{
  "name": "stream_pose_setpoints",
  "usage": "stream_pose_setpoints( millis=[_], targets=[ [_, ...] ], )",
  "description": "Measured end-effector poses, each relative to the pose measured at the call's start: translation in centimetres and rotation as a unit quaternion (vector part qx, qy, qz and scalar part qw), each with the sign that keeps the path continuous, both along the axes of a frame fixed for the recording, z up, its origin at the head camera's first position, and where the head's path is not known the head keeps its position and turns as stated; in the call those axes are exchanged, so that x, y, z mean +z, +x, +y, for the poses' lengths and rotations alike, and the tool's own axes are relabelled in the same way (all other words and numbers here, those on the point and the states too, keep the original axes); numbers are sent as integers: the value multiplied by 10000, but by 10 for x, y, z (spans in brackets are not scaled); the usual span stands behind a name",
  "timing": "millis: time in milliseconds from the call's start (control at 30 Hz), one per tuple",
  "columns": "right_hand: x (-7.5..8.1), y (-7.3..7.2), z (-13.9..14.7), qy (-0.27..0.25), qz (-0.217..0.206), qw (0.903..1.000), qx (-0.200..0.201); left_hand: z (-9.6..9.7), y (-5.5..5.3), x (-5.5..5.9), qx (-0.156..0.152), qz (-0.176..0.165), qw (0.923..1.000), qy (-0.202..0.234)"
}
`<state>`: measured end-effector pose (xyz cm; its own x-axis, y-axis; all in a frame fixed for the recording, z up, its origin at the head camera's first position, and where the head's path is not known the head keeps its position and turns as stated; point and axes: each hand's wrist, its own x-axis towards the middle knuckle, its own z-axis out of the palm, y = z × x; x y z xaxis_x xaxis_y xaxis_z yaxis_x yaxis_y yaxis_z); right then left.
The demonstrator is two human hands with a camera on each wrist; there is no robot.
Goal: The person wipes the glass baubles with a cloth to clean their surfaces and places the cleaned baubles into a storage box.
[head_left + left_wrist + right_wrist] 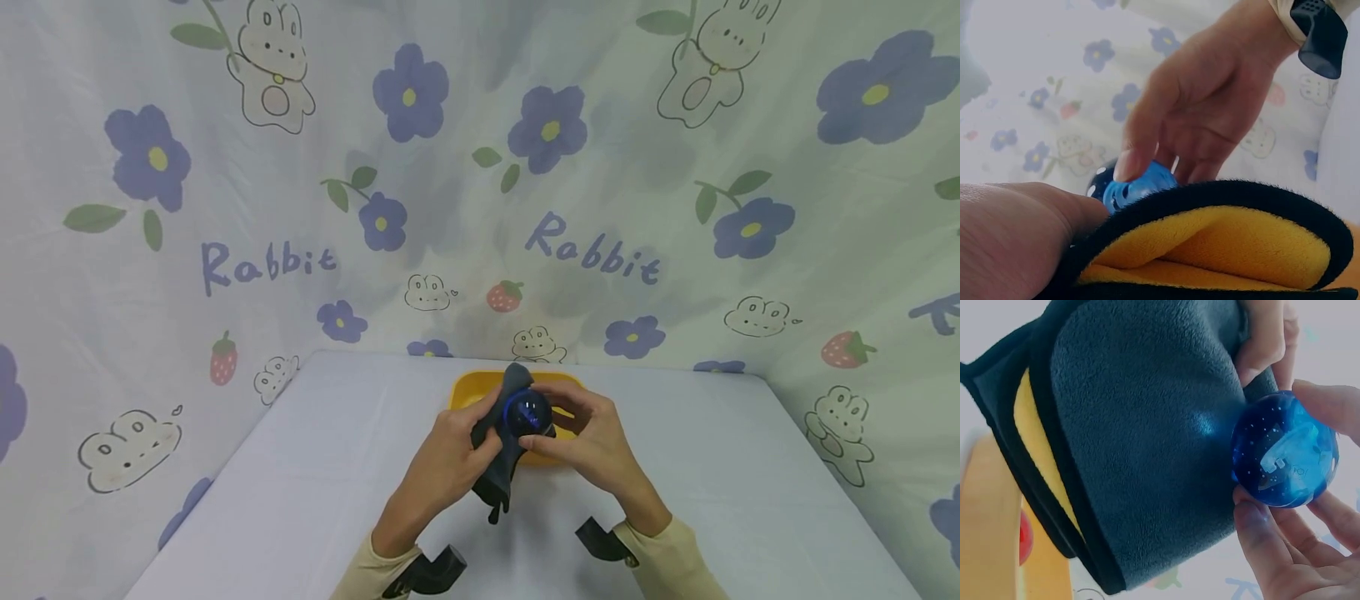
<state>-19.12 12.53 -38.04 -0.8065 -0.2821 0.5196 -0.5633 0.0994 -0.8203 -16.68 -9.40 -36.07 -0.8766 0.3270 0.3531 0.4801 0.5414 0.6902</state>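
Note:
A clear blue ball [1285,450] with white specks and a pale figure inside is pinched between the thumb and fingers of my right hand [592,433]. My left hand [450,454] grips a folded plush cloth [1141,437], dark grey outside with a yellow inner face and black edging. The cloth lies right behind the ball, against its side in the right wrist view. In the left wrist view the ball is partly hidden by the cloth's edge and my fingers. Both hands are held up in front of a yellow bin.
The yellow bin [465,387] stands on the white table [337,467] near its back edge. Something red [1025,537] shows inside it in the right wrist view. A curtain [457,183] with rabbits and flowers hangs behind and at both sides.

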Motion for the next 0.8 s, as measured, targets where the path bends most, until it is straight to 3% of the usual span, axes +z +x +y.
stream_pose_setpoints(
  millis=[400,800],
  targets=[
    [-2,-5,3,-86,-644,9979,-28,2,4,4,112,-13,9999,19],
    [-7,-7,0,704,-498,9959,-280,5,7,3,144,791,9967,141]
  ],
)
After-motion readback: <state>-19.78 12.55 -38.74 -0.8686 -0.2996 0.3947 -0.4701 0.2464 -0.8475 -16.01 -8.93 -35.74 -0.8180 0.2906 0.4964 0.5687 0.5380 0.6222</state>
